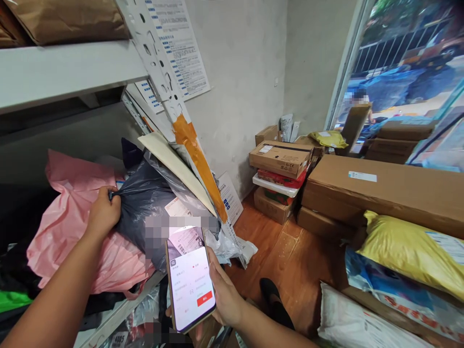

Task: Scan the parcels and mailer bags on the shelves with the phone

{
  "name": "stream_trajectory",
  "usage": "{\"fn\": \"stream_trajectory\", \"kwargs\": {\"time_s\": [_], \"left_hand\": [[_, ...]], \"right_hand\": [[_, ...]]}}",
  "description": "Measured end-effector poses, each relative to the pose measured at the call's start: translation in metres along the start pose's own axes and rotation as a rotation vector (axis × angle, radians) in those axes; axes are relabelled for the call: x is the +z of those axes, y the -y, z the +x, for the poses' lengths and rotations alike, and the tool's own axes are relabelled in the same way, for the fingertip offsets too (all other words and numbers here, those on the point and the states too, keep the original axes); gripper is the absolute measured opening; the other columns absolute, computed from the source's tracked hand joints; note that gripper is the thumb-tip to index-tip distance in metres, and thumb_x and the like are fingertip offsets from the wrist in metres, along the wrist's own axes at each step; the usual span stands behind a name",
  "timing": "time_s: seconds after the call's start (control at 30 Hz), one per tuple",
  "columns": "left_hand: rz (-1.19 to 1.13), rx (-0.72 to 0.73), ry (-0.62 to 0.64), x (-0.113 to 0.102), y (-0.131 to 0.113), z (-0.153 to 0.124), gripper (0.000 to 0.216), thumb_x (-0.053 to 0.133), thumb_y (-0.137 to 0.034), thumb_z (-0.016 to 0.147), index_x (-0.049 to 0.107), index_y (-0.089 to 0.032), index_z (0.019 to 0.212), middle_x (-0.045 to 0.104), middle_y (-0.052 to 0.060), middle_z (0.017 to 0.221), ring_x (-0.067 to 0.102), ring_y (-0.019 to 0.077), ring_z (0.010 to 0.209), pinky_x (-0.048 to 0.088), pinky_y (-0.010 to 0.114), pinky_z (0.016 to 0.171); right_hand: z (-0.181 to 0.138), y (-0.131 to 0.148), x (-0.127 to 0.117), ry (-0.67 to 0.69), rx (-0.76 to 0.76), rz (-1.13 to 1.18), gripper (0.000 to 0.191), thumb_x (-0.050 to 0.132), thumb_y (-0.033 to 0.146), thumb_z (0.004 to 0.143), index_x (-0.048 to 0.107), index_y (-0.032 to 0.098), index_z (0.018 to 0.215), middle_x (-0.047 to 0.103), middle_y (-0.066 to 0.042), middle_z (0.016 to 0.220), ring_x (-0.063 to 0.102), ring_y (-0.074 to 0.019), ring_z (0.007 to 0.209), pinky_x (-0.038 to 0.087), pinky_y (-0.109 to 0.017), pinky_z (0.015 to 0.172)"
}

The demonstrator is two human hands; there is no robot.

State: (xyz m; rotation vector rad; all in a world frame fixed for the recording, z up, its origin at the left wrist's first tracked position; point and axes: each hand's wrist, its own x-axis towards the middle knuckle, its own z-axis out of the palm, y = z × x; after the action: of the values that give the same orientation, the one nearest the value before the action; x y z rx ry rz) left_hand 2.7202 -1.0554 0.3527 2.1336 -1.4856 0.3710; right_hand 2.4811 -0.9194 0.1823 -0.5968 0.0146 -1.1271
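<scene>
My left hand (pixel 104 211) is closed on a bunched corner of a dark grey plastic parcel bag (pixel 145 203) that lies on a shelf, on top of a pink plastic bag (pixel 68 212). A white label on the grey bag is partly blurred. My right hand (pixel 224 295) holds a smartphone (pixel 190 282) upright just below the grey bag; its screen shows a camera view of a barcode label and a red button.
A white metal shelf (pixel 65 72) above holds brown packages. A cream envelope (pixel 174 162) leans on the upright. Cardboard boxes (pixel 281 157) and a long box (pixel 384 193) stand on the wooden floor (pixel 290 256). Yellow bag (pixel 409 249) at right.
</scene>
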Motion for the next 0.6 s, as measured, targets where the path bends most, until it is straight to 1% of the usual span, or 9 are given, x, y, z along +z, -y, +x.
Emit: {"fn": "stream_trajectory", "kwargs": {"time_s": [0.17,0.33,0.4,0.47,0.53,0.6], "left_hand": [[0.011,0.009,0.001,0.000,0.001,0.001,0.039,0.040,-0.025,0.083,0.052,-0.018,0.119,0.047,0.003,0.075,0.047,0.0215,0.067,0.034,0.028,0.064],[0.018,0.014,-0.012,0.002,0.002,0.002,0.038,0.041,-0.025,0.083,0.052,-0.017,0.119,0.049,0.003,0.077,0.047,0.0210,0.067,0.036,0.029,0.065],[0.010,0.015,-0.011,0.002,0.001,0.002,0.037,0.041,-0.024,0.083,0.053,-0.017,0.118,0.048,0.003,0.077,0.046,0.0203,0.066,0.035,0.028,0.065],[0.007,0.010,-0.008,0.001,-0.001,0.001,0.036,0.042,-0.024,0.083,0.054,-0.017,0.117,0.047,0.002,0.076,0.045,0.0193,0.065,0.034,0.027,0.064],[0.004,0.000,-0.007,-0.001,-0.003,0.000,0.036,0.043,-0.023,0.083,0.054,-0.017,0.117,0.046,0.001,0.074,0.044,0.0185,0.064,0.032,0.027,0.063],[-0.003,-0.005,-0.009,-0.003,-0.006,-0.002,0.037,0.043,-0.021,0.083,0.054,-0.017,0.117,0.045,0.000,0.074,0.043,0.0179,0.064,0.032,0.026,0.063]], "right_hand": [[-0.001,0.002,0.000,0.015,0.007,0.006,0.064,0.061,0.069,0.078,0.045,0.028,0.125,0.064,-0.005,0.114,0.063,-0.0244,0.102,0.054,-0.041,0.082],[0.000,0.002,-0.001,0.035,-0.031,0.033,0.055,0.060,0.064,0.083,0.047,0.028,0.122,0.064,-0.005,0.114,0.064,-0.0219,0.100,0.055,-0.037,0.079],[0.000,0.003,-0.002,0.061,-0.045,0.037,0.052,0.061,0.061,0.084,0.048,0.027,0.122,0.063,-0.005,0.115,0.065,-0.0207,0.097,0.056,-0.034,0.074],[-0.001,0.005,-0.004,0.106,-0.043,0.041,0.054,0.063,0.060,0.083,0.047,0.027,0.123,0.062,-0.006,0.115,0.067,-0.0199,0.093,0.056,-0.028,0.064],[-0.004,0.011,-0.004,0.171,-0.007,0.048,0.060,0.069,0.055,0.080,0.042,0.027,0.127,0.061,-0.007,0.117,0.068,-0.0187,0.088,0.051,-0.020,0.051],[-0.008,0.019,-0.005,0.228,0.044,0.049,0.069,0.075,0.044,0.078,0.034,0.030,0.132,0.061,-0.006,0.117,0.070,-0.0171,0.084,0.046,-0.014,0.045]]}}
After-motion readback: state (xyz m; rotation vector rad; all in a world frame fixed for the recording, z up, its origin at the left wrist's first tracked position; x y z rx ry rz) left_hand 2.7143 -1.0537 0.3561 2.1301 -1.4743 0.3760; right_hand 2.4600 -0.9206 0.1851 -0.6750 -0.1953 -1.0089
